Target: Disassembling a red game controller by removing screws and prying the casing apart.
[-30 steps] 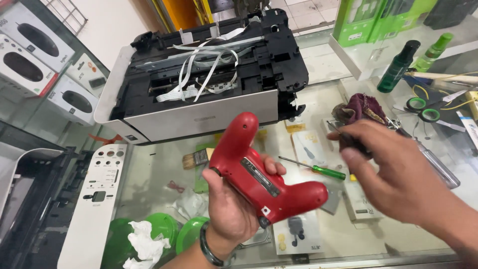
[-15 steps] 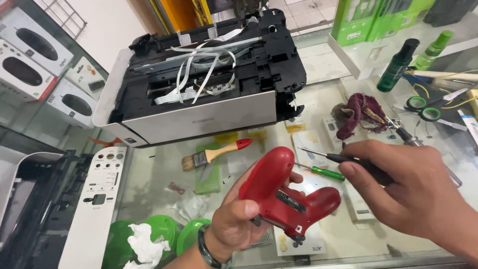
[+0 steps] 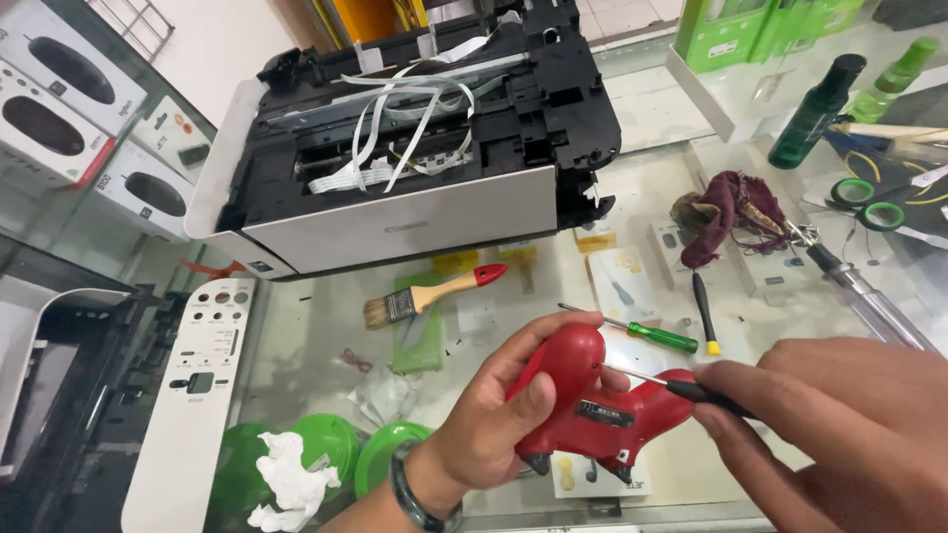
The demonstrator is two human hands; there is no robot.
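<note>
A glossy red plastic game controller (image 3: 592,405), curved with two rounded grips, sits in the left hand (image 3: 494,424) above the glass bench (image 3: 326,336), its back upward. The fingers (image 3: 553,324) curl round one grip, thumb pressed on the shell. The right hand (image 3: 839,424) pinches a thin black-handled screwdriver (image 3: 681,387), its metal tip on the controller. Behind lies an opened printer (image 3: 415,148) with loose white ribbon cables; a wooden paintbrush (image 3: 430,294) lies beside it.

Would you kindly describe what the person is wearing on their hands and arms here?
Both hands are bare, with no gloves and no rings to be seen. The left hand has a dark green, glossy bangle round its wrist. The right hand shows no wristwear, and no sleeve appears on either forearm.
</note>
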